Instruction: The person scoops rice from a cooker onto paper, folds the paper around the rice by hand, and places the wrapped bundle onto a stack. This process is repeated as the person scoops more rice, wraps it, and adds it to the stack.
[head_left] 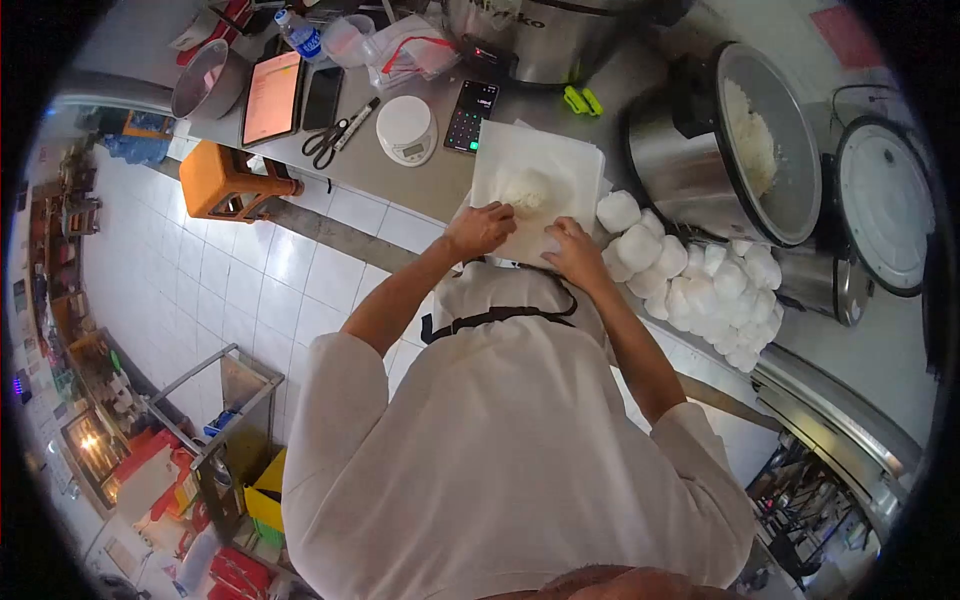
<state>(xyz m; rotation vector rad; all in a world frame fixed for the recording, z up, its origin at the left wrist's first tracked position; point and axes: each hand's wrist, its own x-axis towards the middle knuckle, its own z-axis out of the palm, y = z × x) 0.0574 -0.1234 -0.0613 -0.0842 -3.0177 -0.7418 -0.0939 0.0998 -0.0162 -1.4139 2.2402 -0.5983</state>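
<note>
A small mound of white rice (527,190) lies on a sheet of white wrapping paper (568,160), on top of a stack of such sheets at the counter's front edge. My left hand (482,229) is closed at the near left side of the paper, its curled fingers close beside the rice. At the near right edge my right hand (574,248) has its fingers bent onto the paper, pinching it. Right of the stack, several rounded white paper packets (705,280) are heaped together.
An open steel rice cooker (680,150) with rice inside stands at the right, its lid (886,205) beyond. A phone (471,115), white kitchen scale (406,130), marker (358,122), scissors (325,145) and tablet (272,97) lie leftward. An orange stool (225,180) stands below.
</note>
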